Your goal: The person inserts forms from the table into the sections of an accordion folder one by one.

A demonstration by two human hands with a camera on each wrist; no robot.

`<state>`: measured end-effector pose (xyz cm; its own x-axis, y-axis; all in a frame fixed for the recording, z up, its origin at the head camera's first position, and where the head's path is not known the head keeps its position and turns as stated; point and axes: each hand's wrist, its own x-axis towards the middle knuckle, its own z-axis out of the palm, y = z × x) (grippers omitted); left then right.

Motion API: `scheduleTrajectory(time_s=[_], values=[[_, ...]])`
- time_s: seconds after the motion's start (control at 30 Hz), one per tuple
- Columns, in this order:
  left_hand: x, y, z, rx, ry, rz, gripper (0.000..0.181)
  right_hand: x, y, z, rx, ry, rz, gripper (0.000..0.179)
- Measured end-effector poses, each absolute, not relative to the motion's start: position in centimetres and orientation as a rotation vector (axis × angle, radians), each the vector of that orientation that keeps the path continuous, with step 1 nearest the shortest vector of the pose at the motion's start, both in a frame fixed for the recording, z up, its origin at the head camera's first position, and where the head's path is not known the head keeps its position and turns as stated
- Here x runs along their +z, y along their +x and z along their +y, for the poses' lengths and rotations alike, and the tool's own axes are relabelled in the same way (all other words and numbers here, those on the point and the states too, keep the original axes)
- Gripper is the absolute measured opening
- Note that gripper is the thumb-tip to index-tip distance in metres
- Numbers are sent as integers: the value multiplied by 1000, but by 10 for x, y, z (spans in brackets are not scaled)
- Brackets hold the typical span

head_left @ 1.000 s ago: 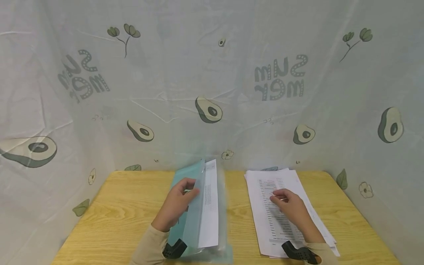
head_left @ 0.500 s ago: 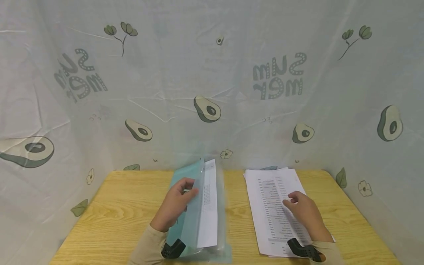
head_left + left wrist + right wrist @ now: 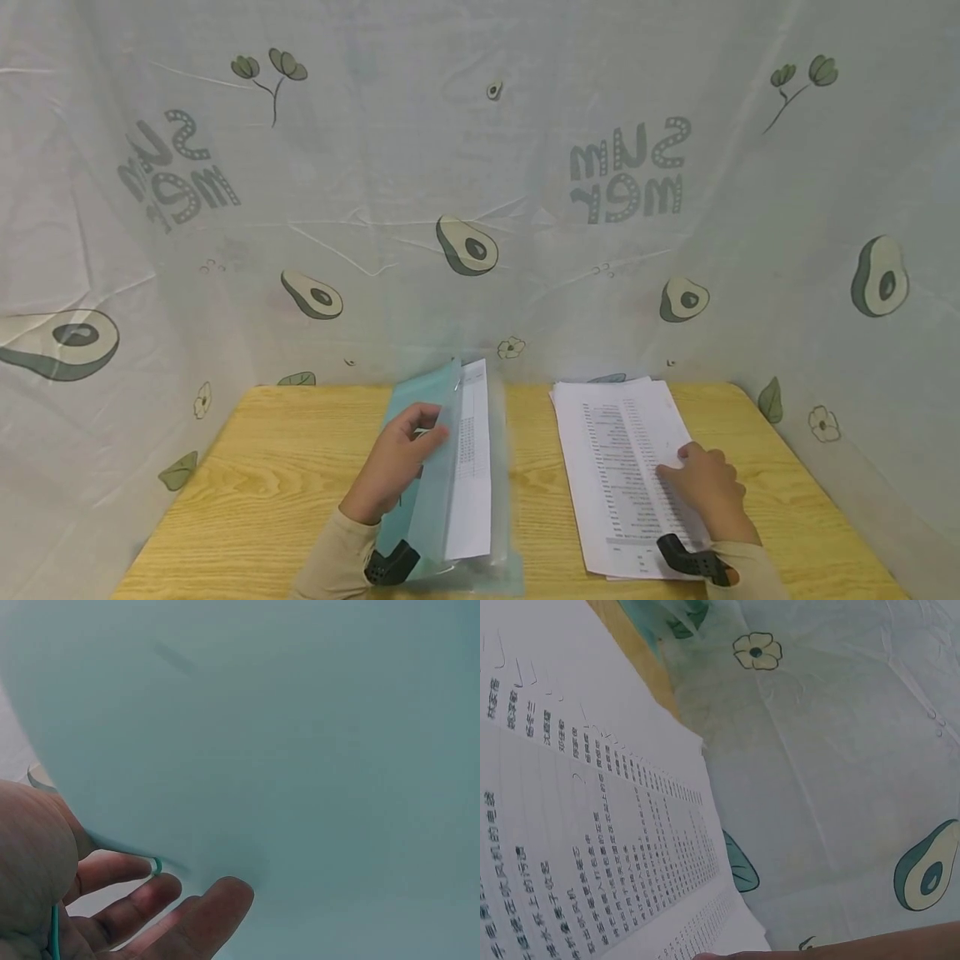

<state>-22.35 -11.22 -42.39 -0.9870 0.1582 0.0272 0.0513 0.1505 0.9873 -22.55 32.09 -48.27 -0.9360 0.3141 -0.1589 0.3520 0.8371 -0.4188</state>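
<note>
My left hand (image 3: 397,458) holds up the translucent teal cover of a document folder (image 3: 420,387), its thumb on one side of the cover. Inside the folder a white printed sheet (image 3: 468,500) shows. In the left wrist view the teal cover (image 3: 322,772) fills most of the picture, with the fingers (image 3: 214,915) at its lower edge. To the right lies a stack of printed papers (image 3: 611,475). My right hand (image 3: 708,487) grips the right side of that stack, thumb on top; its other fingers are partly hidden. The right wrist view shows the printed paper (image 3: 630,817) close up.
Both paper items lie on a yellow wooden table (image 3: 285,467). A pale curtain (image 3: 525,167) with avocado prints surrounds the table at the back and sides. Bare wood separates folder and stack. Black wrist cameras (image 3: 393,562) sit on both wrists.
My right hand has slid from the middle of the printed stack to its right side, and its fingers have turned outward. The left hand stays on the folder cover.
</note>
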Motion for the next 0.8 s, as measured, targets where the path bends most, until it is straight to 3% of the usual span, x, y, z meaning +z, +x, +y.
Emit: scheduleTrajectory(time_s=[0.23, 0.5, 0.8], values=[[-424, -224, -112, 1982, 212, 2325, 26, -481, -226, 321, -803, 455, 2994, 59], [-424, -224, -112, 1987, 201, 2311, 26, -482, -227, 318, -973, 460, 3054, 35], [-424, -224, -111, 1984, 196, 2313, 26, -476, -223, 312, -1040, 397, 2991, 26]])
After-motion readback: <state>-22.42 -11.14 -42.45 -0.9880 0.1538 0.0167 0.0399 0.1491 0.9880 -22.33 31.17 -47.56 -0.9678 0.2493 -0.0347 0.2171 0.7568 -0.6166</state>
